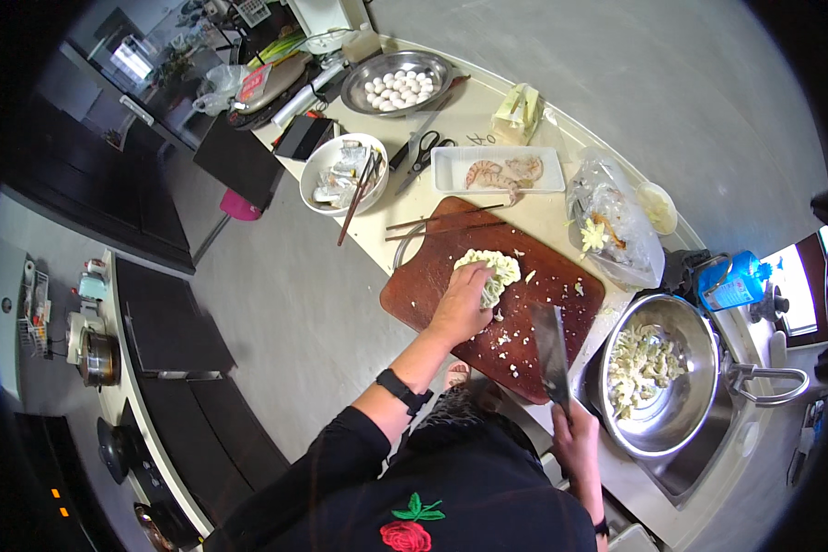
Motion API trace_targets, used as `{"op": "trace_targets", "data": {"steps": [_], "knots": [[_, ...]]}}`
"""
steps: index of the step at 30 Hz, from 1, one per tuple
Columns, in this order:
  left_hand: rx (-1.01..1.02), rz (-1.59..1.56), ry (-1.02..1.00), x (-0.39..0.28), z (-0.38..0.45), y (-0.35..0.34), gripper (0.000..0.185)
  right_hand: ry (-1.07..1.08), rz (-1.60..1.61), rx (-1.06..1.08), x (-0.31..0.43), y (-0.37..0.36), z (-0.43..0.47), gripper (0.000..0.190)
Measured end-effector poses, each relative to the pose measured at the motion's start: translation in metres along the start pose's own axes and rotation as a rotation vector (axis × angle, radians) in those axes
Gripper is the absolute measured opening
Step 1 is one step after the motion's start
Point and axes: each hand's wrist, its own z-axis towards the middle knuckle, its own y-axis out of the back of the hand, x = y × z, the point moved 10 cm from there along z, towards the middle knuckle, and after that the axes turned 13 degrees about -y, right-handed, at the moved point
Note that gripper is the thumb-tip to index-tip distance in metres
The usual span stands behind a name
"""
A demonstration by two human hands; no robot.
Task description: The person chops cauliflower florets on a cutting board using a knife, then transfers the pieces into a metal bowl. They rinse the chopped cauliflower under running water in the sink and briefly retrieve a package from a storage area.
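A pale piece of cauliflower rests on the upper part of a reddish-brown wooden cutting board, and the fingers of my left hand grip its near side. My right hand is closed around the handle of a kitchen knife. The knife's broad blade lies over the board's right part, apart from the cauliflower. Small white crumbs are scattered across the board. To the right, a stainless steel bowl holds cut cauliflower florets and sits over the sink.
Chopsticks lie across the board's far edge. Beyond are a white tray with shrimp, scissors, a white bowl of fish pieces and a metal bowl of eggs. A plastic bag of scraps and a blue bottle stand right.
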Motion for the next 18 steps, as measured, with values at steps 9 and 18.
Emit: {"op": "trace_targets", "data": {"steps": [9, 18], "knots": [[-0.328, -0.068, 0.077, 0.003, -0.016, 0.018, 0.053, 0.080, -0.077, 0.041, 0.040, -0.058, 0.059, 0.028], [-0.137, -0.125, 0.067, 0.021, -0.006, 0.006, 0.049, -0.022, 0.063, -0.061, -0.018, -0.038, 0.071, 0.026]]}}
